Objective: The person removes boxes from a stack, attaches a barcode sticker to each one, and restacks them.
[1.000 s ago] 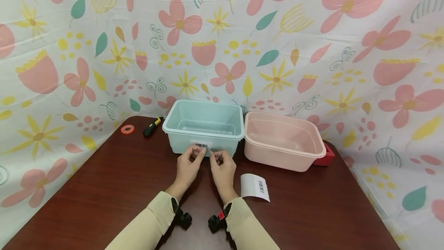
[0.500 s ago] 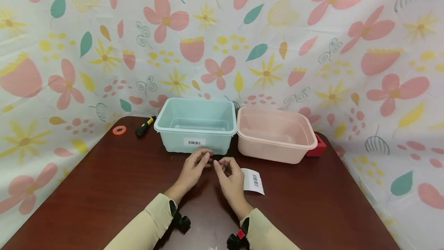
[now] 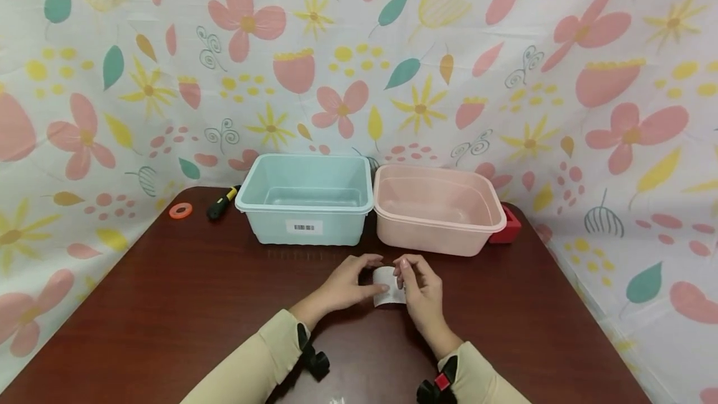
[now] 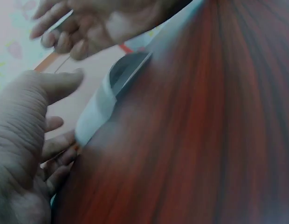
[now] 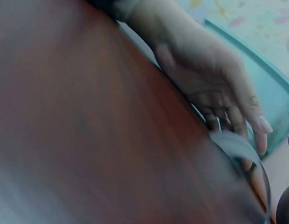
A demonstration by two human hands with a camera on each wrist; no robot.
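Observation:
A curled white sheet of label paper (image 3: 384, 276) lies on the table between my hands. My left hand (image 3: 343, 285) is at its left side, thumb and fingers spread around the edge. In the left wrist view, the left thumb (image 4: 63, 86) stands clear of the paper (image 4: 95, 114), while its fingers are close to the near end. My right hand (image 3: 424, 298) hovers over the sheet's right part, fingers loosely bent, covering the area where a barcode was visible earlier; I see nothing held in it. A white barcode label (image 3: 305, 227) sits flat on the front of the light blue plastic basin (image 3: 336, 229).
A pink plastic basin (image 3: 432, 237) stands right of the blue one, with a red object (image 3: 507, 229) partly behind it. At the back left lie an orange-red ring (image 3: 181, 211) and a black-and-yellow handled tool (image 3: 220, 206). A floral cloth (image 3: 342, 105) hangs behind the brown table (image 3: 196, 304).
Both hands have left the blue basin's front, where they were at the barcode label, and moved right to the paper sheet. The left hand's fingers have spread. The head view has shifted slightly.

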